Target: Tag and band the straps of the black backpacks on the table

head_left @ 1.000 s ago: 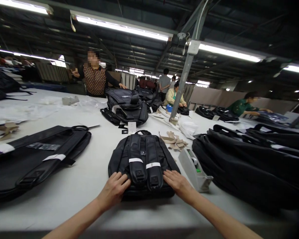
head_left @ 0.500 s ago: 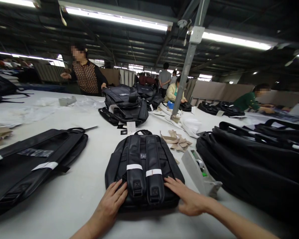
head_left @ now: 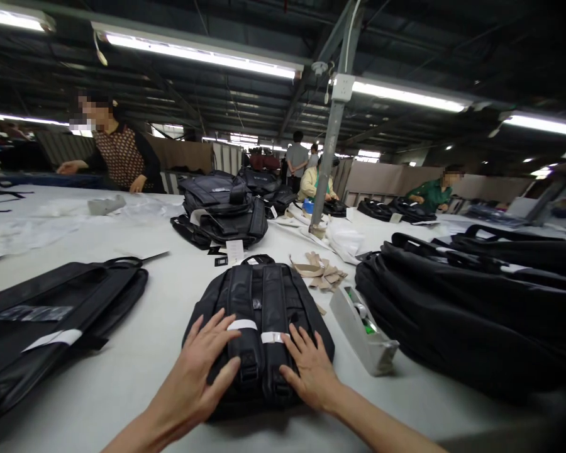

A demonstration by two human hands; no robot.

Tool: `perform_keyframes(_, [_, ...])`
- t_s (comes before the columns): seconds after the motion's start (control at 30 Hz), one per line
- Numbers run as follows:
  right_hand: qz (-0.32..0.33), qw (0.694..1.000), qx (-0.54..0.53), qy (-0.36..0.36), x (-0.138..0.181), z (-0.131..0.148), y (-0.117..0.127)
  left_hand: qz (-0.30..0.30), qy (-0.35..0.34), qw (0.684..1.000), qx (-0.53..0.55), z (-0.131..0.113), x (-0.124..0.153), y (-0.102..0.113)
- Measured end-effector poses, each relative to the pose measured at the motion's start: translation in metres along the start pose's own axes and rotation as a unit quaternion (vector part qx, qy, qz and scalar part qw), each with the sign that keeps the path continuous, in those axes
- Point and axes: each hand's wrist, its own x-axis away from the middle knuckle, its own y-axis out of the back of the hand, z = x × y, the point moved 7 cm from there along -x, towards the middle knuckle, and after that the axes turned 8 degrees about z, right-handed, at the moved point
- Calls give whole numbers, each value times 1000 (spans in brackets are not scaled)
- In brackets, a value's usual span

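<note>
A black backpack lies straps-up on the white table right in front of me. Its two shoulder straps each carry a white paper band. My left hand lies flat on the left strap with fingers spread. My right hand rests flat on the right strap and the bag's right side, fingers stretched out. Neither hand holds anything.
A flat black bag lies to the left, a pile of black bags to the right. A grey tape dispenser stands beside the backpack. Stacked backpacks, tan card pieces and a steel post lie beyond. Several people work at the table's far side.
Both hands have slid inward and up from the backpack's lower corners onto the shoulder straps. The view has shifted slightly; the person in the patterned top has moved left.
</note>
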Motion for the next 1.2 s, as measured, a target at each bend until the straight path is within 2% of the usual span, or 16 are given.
perform_keyframes(0.07, [-3, 1000, -7, 1, 0, -2, 3, 16, -50, 997, -61, -15, -13, -13])
perform_keyframes(0.13, [-11, 1000, -8, 7, 1, -2, 3, 46, -72, 991, -101, -17, -16, -43])
perform_keyframes(0.23, [-40, 999, 6, 13, 3, 0, -1, 64, -51, 989, -121, -2, -6, -84])
perform_keyframes(0.3, [-65, 998, 20, 13, 5, 0, -3, 66, -34, 990, -124, 5, 2, -98])
perform_keyframes(0.43, [-92, 995, 24, 28, 3, -2, -7, 80, -13, 991, -105, 5, 4, -99])
perform_keyframes(0.53, [-108, 993, -30, 45, 6, -5, -2, 102, -12, 992, -70, 1, 0, -90])
perform_keyframes(0.63, [-182, 974, -133, 21, 28, -13, 13, 62, 25, 998, -19, 11, 2, -72])
perform_keyframes(0.7, [-262, 938, -223, -46, 57, -27, 21, -23, 113, 993, 22, 32, 11, -54])
perform_keyframes(0.77, [-299, 879, -344, -140, 87, -40, 12, -99, 250, 959, 94, 61, 31, -42])
perform_keyframes(0.8, [-289, 839, -420, -188, 98, -44, 0, -117, 315, 932, 134, 73, 42, -40])
perform_keyframes(0.87, [-218, 741, -582, -254, 110, -37, -33, -110, 406, 884, 204, 86, 59, -43])
perform_keyframes(0.93, [-140, 643, -704, -267, 109, -12, -60, -81, 435, 854, 274, 85, 65, -47])
perform_keyframes(1.0, [-107, 587, -767, -236, 101, 15, -68, -51, 436, 822, 362, 77, 64, -53])
perform_keyframes(1.1, [-102, 570, -791, -198, 87, 43, -65, -33, 439, 773, 457, 63, 64, -64])
perform_keyframes(1.13, [-93, 575, -790, -194, 84, 48, -64, -41, 427, 777, 460, 59, 64, -66])
perform_keyframes(1.2, [-80, 636, -750, -164, 82, 52, -58, -67, 368, 826, 421, 46, 68, -69])
